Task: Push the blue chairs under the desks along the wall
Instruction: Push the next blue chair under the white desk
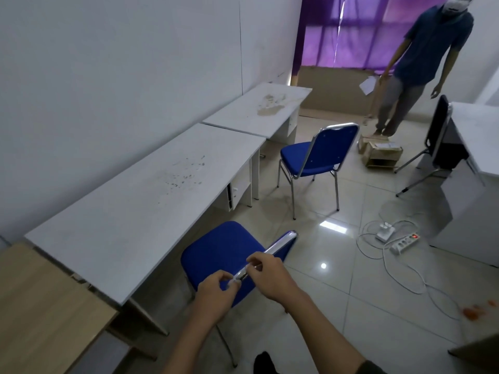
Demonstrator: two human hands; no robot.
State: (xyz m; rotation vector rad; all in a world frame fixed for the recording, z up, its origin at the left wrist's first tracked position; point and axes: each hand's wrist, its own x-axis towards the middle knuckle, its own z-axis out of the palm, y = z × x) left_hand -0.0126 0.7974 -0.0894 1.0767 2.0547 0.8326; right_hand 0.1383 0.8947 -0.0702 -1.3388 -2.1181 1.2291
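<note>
Closest to me, both of the person's hands are on the chrome top rail of the near blue chair (216,255): the left hand (214,291) has its fingers curled round the rail's nearer end, and the right hand (272,276) is closed over the rail just beyond it, thumb and fingertips pinching the tube. That chair stands at the front edge of the near white desk (140,201), its seat only partly under the desktop and most of the cushion out over the floor tiles. To the left of that desk is a wood-coloured tabletop (40,300), touching or nearly touching its end. Out on the floor to the right lie a white power strip (405,242) with a red lit switch, a white adapter (384,232) just beside it, and loops of white cable (399,276) trailing toward me. Farther along the wall the second white desk (259,110) butts against the first, with a brownish stain on its top. The far blue chair (317,157) stands clear of it, well out on the tiles, backrest turned away from the wall. Beyond that sits an open cardboard box (378,152), and a dark chair (438,136) leans tilted against a white desk on the right (478,139). At the back another person (421,58) in a blue shirt stands before a purple curtain (359,31), holding a white paper (367,85).
</note>
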